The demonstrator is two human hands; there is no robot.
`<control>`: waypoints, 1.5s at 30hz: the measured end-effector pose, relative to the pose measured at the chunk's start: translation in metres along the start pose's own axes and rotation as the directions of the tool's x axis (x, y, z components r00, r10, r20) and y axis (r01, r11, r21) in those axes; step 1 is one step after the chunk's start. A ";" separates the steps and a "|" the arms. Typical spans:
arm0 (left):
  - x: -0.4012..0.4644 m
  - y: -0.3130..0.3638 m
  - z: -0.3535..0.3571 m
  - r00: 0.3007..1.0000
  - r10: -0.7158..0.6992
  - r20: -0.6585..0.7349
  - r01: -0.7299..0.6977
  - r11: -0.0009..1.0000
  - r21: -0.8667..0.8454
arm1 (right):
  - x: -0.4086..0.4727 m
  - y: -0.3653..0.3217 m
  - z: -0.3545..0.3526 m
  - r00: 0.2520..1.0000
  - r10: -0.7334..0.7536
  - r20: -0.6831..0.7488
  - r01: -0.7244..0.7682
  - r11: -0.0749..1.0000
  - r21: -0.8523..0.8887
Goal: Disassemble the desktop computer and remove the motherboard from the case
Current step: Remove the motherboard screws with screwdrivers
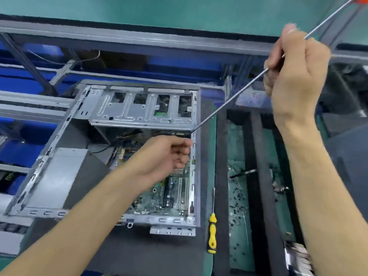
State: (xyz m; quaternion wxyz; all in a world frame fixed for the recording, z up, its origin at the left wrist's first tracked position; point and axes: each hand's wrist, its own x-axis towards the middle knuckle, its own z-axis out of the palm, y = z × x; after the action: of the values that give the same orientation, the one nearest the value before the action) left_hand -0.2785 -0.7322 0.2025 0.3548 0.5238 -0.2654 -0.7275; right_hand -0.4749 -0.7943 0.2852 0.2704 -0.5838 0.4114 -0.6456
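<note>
An open grey computer case (35, 176) lies on its side before me. Its green motherboard (159, 196) shows in the lower right of the case, below a metal drive cage (139, 108). A grey power supply (57, 176) fills the left side. My right hand (294, 70) grips the shaft of a long screwdriver (229, 100), whose orange handle is at the top right corner and whose tip reaches the case's right rim under the cage. My left hand (165, 156) hovers over the motherboard with fingers curled; whether it pinches something small I cannot tell.
A yellow-handled screwdriver (212, 232) lies on the mat right of the case. Further right, a green tray (239, 196) holds several loose screws and small metal parts. Blue bins and a grey rack run along the back.
</note>
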 end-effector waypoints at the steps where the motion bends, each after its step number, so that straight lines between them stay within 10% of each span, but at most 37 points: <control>1: 0.000 -0.002 0.011 1.000 0.004 0.014 -0.005 1.000 0.017 | -0.003 -0.002 -0.010 0.999 -0.012 -0.037 0.010 0.999 -0.047; 16: 0.020 -0.046 0.087 0.962 -0.235 0.142 0.205 0.959 0.197 | -0.068 0.004 -0.098 0.976 0.025 -0.215 -0.094 0.944 -0.317; 37: -0.015 0.015 -0.034 0.953 0.287 -0.101 -0.229 0.895 0.382 | -0.046 0.008 0.037 0.993 -0.022 0.117 0.036 0.992 -0.119; 45: -0.014 0.013 -0.099 0.805 0.523 -0.281 -0.302 0.768 0.565 | -0.048 0.019 0.094 0.968 -0.003 0.251 0.013 0.999 -0.039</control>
State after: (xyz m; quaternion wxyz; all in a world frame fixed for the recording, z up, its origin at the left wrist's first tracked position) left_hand -0.1781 -0.7298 0.1895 0.4125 0.6673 -0.4699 -0.4046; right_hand -0.3776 -0.7840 0.2419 0.3059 -0.6679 0.3843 -0.5592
